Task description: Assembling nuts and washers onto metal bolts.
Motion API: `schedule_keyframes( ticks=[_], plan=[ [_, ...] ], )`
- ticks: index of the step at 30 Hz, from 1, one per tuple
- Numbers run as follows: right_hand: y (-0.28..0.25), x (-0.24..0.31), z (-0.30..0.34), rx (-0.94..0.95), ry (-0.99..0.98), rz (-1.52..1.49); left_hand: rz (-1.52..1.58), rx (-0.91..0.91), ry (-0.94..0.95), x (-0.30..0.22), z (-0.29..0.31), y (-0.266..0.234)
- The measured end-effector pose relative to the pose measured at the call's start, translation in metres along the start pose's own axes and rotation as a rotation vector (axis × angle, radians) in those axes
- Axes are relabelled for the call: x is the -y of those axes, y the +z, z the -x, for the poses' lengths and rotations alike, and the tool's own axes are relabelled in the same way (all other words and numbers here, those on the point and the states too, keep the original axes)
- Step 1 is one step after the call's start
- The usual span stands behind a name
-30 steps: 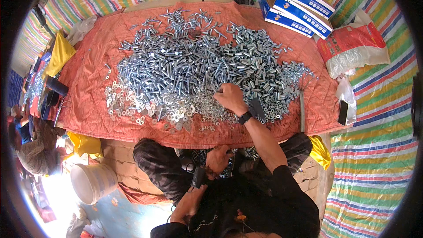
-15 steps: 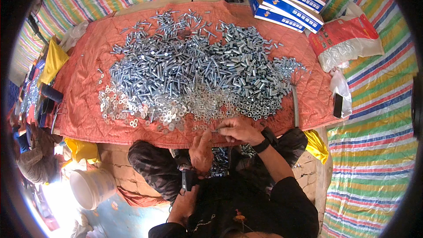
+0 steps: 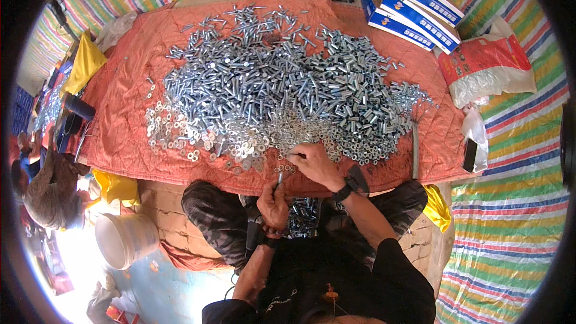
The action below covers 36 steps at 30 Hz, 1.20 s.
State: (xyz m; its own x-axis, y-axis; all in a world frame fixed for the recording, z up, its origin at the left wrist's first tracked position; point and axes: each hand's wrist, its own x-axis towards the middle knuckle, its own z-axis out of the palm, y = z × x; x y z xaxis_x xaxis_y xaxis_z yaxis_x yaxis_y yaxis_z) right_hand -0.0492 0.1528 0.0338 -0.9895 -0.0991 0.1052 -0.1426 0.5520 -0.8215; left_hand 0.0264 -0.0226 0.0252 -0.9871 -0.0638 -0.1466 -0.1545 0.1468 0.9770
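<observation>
Near the cloth's front edge my left hand [image 3: 273, 207] pinches a small metal bolt [image 3: 280, 177], its shiny end pointing away from me. Just beyond it, my right hand [image 3: 316, 165] reaches to the near side of a heap of small ring washers [image 3: 294, 129]. Its fingertips are pressed together; anything between them is too small to make out. Larger flat washers [image 3: 243, 144] spread to the left of that heap, and nuts [image 3: 367, 151] lie to its right. Behind these is a wide pile of bolts [image 3: 234, 84], with short metal sleeves [image 3: 345, 81] on its right side.
Everything lies on a red quilted cloth [image 3: 120, 126]. Blue-and-white boxes [image 3: 414, 18] and a red-and-clear bag [image 3: 489, 69] stand far right, near a black phone [image 3: 470, 155]. Hardware fills a container [image 3: 303, 216] between my legs. A white bucket [image 3: 126, 240] and another person [image 3: 57, 189] are left.
My right hand has moved away from my left hand to the washers. The bolt now shows upright in my left fingers. The whole view has shifted slightly.
</observation>
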Motion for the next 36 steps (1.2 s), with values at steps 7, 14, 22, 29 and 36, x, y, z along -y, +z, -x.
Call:
schedule_keyframes(
  ticks=[7,14,22,29,36],
  plan=[
    [0.07,0.005,-0.036,-0.297,-0.098,0.245,-0.087,-0.158,0.203,0.004,-0.015,-0.023],
    [0.06,0.006,-0.026,-0.147,-0.028,0.192,-0.043,-0.173,0.125,0.001,-0.025,-0.024],
    [0.0,-0.019,0.023,-0.133,0.081,0.081,-0.163,-0.109,0.309,0.006,-0.027,-0.015],
    [-0.022,-0.033,0.053,-0.176,0.355,-0.127,0.071,0.028,0.135,0.021,-0.023,0.01],
    [-0.047,-0.029,0.056,-0.052,0.393,-0.016,0.005,0.073,0.216,0.015,-0.024,0.023]
  ],
)
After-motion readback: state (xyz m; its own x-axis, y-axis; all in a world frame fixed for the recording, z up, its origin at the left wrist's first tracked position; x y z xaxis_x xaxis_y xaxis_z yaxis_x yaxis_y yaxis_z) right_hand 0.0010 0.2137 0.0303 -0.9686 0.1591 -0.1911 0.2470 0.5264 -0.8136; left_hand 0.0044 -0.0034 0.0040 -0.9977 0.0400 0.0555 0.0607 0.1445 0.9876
